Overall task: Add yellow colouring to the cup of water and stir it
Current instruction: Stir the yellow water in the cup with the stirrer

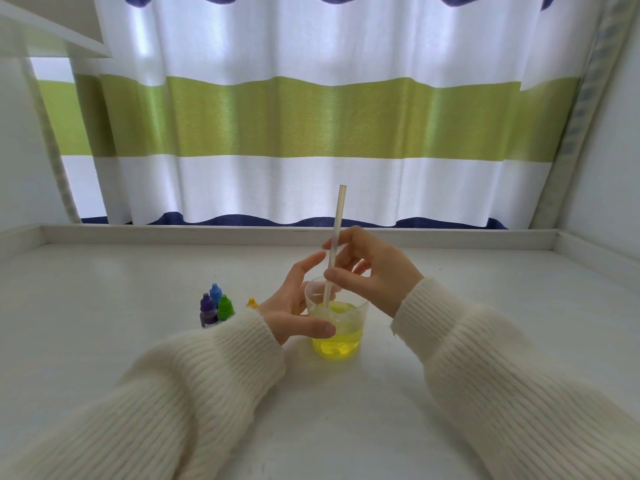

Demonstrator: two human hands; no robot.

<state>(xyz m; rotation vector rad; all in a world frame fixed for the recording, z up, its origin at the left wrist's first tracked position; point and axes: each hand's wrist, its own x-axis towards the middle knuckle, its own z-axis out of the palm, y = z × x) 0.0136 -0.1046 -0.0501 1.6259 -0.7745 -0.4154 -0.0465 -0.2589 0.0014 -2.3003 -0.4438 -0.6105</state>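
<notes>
Yellow already fills the water in the cup (336,322), so the colouring step looks done; what remains, by my judgement, is only the stirring, and that appears to be in hand. The cup is clear plastic, about half full, the liquid a bright lemon shade, and looks evenly tinted. It stands on the white tabletop (104,341). A pale straw (335,237) rises from the cup, tilted slightly, its lower end in the liquid. The right hand (372,268) pinches the straw just above the cup's rim between thumb and fingers. The left hand (296,306) wraps the cup's left side, thumb across the front wall, steadying it. Left of the cup stand small bottles: purple (207,310), blue (215,293), green (225,308), and a yellow cap (252,302) nearest the cup, mostly hidden behind the left hand.
</notes>
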